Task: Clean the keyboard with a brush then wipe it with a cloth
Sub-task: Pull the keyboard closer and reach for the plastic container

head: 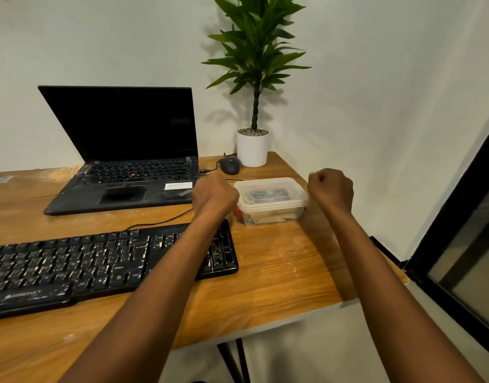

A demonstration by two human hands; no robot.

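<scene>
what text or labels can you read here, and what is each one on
"Ctrl", "Alt", "Shift": key legends on the keyboard.
"...EBRONICS": brand on the keyboard's near left edge; the first letters are blurred.
Other keyboard legends: too small or dusty to read.
White sticker on the laptop: too blurred to read.
Laptop keys: too small to read.
Plastic container: no readable text.

keyboard (86,266) L end cropped, tub (269,201) contents unclear
</scene>
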